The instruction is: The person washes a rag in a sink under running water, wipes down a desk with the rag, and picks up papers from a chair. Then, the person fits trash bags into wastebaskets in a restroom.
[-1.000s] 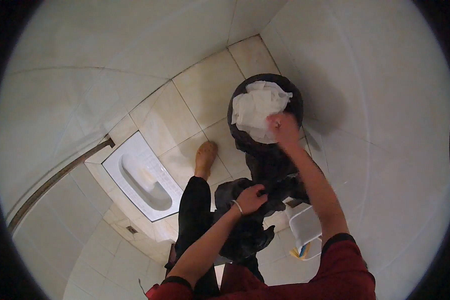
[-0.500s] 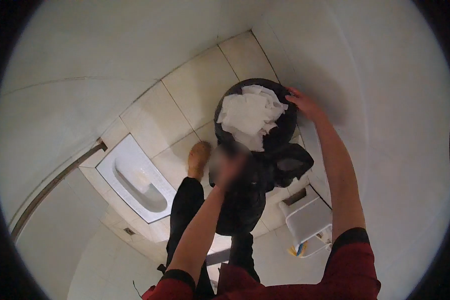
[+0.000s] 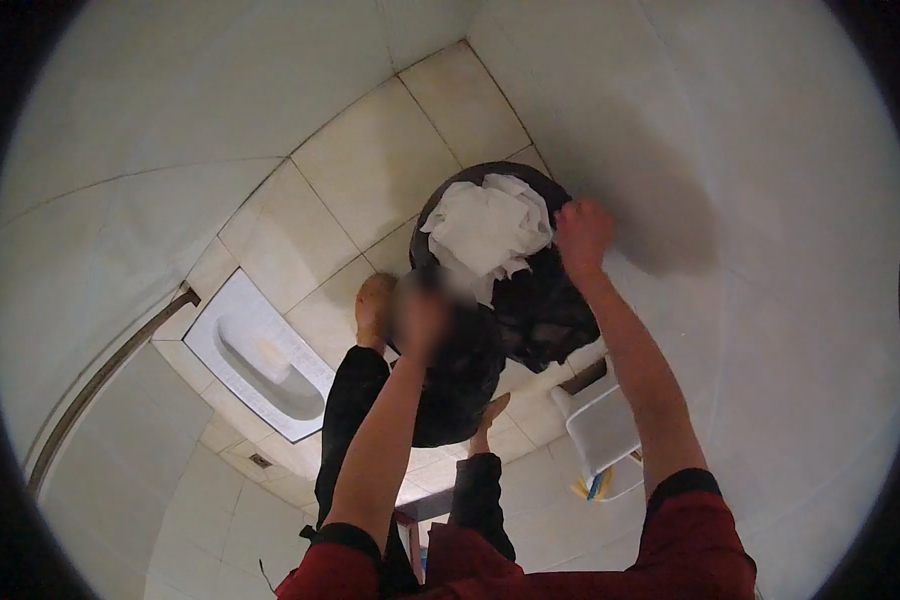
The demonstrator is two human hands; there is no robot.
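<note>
A round black trash bin (image 3: 428, 212) lined with black plastic is heaped with crumpled white paper (image 3: 485, 225). At the bin's right rim, my right hand (image 3: 582, 235) is closed in a fist on the black bin liner (image 3: 545, 315), which hangs in folds below it. My left hand (image 3: 425, 315) is at the bin's near side, against a large black trash bag (image 3: 460, 390) that hangs from it over my legs. A blurred patch covers its fingertips, but the hand looks closed on the bag.
A white squat toilet (image 3: 260, 355) is set in the tiled floor (image 3: 320, 215) on the left. My bare foot (image 3: 374, 300) stands near the bin. On the right are the wall (image 3: 770, 250) and a white plastic stool or rack (image 3: 602, 435) with a yellow-and-blue item (image 3: 595, 487) beside it.
My right hand has gone from fingers resting on the bin's rim to a fist on the liner, drawn slightly nearer. The view has shifted a little, and more of my other foot shows.
</note>
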